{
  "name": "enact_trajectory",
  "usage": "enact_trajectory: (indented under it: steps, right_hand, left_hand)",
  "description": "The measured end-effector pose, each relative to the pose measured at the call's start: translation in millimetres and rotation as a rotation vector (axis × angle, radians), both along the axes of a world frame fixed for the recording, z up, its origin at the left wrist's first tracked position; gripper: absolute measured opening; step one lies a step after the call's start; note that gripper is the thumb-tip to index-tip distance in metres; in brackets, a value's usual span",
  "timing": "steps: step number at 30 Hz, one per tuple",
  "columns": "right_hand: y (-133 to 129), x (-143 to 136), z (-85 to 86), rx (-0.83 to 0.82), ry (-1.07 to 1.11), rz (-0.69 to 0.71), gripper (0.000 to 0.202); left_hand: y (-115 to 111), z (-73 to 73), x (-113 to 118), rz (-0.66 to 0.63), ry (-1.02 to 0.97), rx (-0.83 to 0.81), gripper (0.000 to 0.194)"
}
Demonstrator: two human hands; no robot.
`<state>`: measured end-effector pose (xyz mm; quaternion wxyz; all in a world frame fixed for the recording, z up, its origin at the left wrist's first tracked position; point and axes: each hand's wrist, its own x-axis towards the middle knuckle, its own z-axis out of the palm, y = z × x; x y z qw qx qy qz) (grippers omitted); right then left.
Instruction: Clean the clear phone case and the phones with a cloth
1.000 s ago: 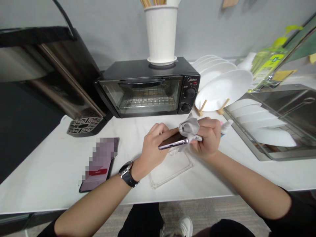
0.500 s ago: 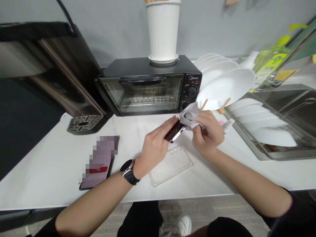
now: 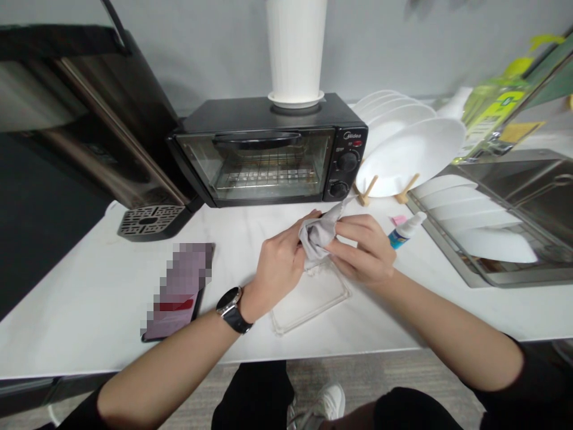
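Observation:
My left hand, with a watch at its wrist, is closed around a smartphone that the cloth now hides almost completely. A grey cleaning cloth is pinched in the fingers of my right hand and pressed over the phone's near end. Below both hands, a clear phone case lies flat on the white counter. Just right of my right hand are a small spray bottle with a blue label and a little pink item.
A second phone, its screen pixelated, rests at the left beside a dark drinks machine. Behind the hands stands a toaster oven with a white pot on top. White plates stand in a rack; a sink holds bowls.
My right hand has brought the cloth left and down, over the phone's near edge and against my left fingers. The spray bottle now shows more. My left hand has barely moved.

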<state>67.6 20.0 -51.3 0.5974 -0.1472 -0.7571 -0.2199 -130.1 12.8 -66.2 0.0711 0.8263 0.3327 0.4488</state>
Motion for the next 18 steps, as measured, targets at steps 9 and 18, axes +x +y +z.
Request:
enact_trajectory:
  steps: [9,18]
  right_hand:
    - [11.2,4.4,-0.1,-0.054,0.166,-0.156,0.037]
    - [-6.4,-4.1,8.5,0.057,-0.065,-0.079,0.025]
  left_hand:
    - [0.6,4.9,2.7,-0.001,-0.087,0.03,0.047]
    - [0.1,-1.7,2.9,-0.017,-0.031,0.012,0.021]
